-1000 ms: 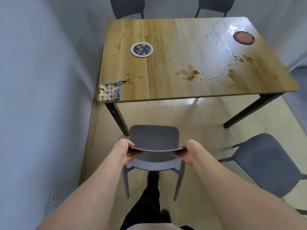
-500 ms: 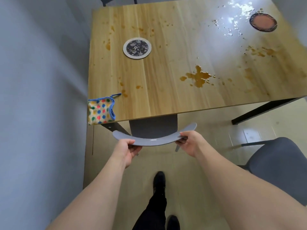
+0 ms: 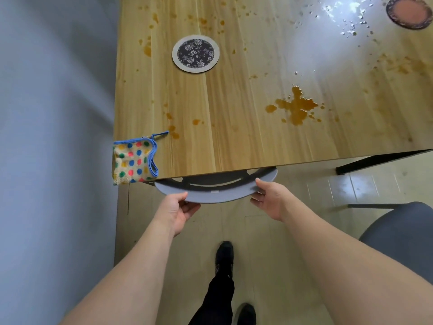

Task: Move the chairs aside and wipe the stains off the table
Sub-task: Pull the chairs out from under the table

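1. The dotted cloth point(image 3: 132, 160) lies at the near-left corner of the surface point(image 3: 234, 127), its outer edge hanging over the side by the wall. A knock to the frame could drop it to the floor.
2. The left hand point(image 3: 174, 211) is clamped on the left end of the grey chair's backrest point(image 3: 215, 192), thumb on top and fingers beneath. The seat is hidden under the surface; only the curved backrest shows, just below the near edge.
3. The floral coaster point(image 3: 196, 53) sits far back on the left half, with small orange spots around it — nothing there has been wiped.
4. The right hand point(image 3: 269, 199) grips the right end of the backrest, well apart from the left hand. If either hand lifts, the backrest could strike the underside of the near edge and jolt the surface.
5. The orange puddle point(image 3: 294, 107) is wet and close to the near edge; a jolt might spread it. Shiny droplets lie near the red coaster point(image 3: 408, 11) at the far right.
6. A second grey chair point(image 3: 403, 235) stands at the right, not yet moved, and could catch a leg when stepping.
7. Compared with a second ago, the chair has gone from standing clear in the open to tucked under the surface, and the view has closed in.
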Tool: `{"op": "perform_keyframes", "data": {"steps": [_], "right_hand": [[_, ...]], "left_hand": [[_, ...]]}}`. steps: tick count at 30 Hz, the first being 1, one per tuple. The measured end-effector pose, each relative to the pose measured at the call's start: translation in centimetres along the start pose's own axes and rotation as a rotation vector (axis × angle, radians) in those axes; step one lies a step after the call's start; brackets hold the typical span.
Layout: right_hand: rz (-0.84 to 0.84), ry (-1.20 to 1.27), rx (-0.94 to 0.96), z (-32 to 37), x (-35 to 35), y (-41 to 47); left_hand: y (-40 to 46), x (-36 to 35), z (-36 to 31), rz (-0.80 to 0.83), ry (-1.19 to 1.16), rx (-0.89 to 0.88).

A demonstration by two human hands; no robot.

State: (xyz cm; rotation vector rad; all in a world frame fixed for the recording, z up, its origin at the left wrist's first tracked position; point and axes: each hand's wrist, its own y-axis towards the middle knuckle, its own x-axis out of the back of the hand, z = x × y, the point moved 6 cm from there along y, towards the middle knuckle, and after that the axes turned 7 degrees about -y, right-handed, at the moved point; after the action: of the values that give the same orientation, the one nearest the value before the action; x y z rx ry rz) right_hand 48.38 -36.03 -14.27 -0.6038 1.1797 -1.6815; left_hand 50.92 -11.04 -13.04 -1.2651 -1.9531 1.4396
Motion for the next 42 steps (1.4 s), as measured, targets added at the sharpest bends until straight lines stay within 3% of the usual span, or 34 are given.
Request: {"op": "perform_keyframes", "data": {"steps": [6, 13, 21, 25, 34, 40, 42], "right_hand": [[-0.066, -0.043, 0.017, -0.3, 1.8, -4.1], [-0.113, 0.045, 0.036, -2.1, 9.7, -10.1], [-0.116, 0.101, 0.121, -4.5, 25.5, -17.0], [-0.119, 0.044, 0.121, -6.4, 33.0, -20.1], [-0.189, 0.06, 0.081, -8.2, 46.6, -23.2], [-0.316, -0.1, 0.109, -9.9, 60.9, -23.3], [-0.387, -0.18, 0.116, -10.1, 67.9, -24.5]], "left_hand": [[-1.1, -1.0, 1.7, -0.088, 0.016, 0.049], [-7.2, -6.2, 8.3, 0.014, 0.24, 0.076], [-16.5, -13.4, 20.1, 0.183, 0.604, -0.111], [-19.8, -15.5, 26.1, 0.171, 0.597, -0.191], [-21.5, -21.5, 39.3, 0.181, 0.597, -0.12], [-24.3, -25.7, 51.7, 0.196, 0.605, -0.078], [-25.1, -27.1, 56.9, 0.131, 0.556, -0.093]]}}
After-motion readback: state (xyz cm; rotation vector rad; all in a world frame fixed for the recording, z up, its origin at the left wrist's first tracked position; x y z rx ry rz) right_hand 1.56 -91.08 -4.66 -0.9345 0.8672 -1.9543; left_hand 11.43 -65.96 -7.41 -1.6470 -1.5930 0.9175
